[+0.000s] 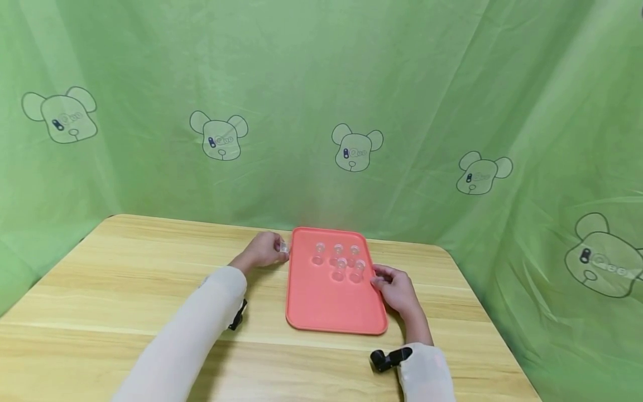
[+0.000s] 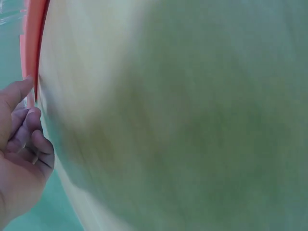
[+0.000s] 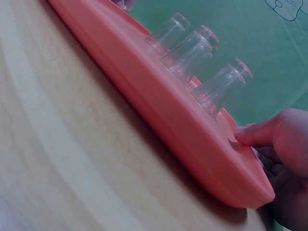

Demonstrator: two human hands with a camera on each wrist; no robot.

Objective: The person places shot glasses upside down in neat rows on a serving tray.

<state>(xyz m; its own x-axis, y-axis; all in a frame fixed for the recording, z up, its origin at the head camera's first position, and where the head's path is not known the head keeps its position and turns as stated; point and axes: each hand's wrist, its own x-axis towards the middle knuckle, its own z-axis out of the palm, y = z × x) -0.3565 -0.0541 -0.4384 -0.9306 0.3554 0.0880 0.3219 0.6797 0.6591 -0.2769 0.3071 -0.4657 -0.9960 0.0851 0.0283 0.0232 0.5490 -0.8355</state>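
The left hand (image 1: 262, 249) pinches a small clear glass cup (image 1: 284, 246) beside the flat coral-red plastic tray (image 1: 321, 307). The right hand (image 1: 397, 288) grips the tray's right rim; five clear cups (image 1: 339, 261) stand on it, on the pale wooden worktop (image 1: 125, 279).

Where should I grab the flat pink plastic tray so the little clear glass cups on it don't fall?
Grip the pink plastic tray by its two long raised rims, one hand from each side, probably keeping it level. The upright clear glass cups crowd the far half. The right hand already touches the right rim.
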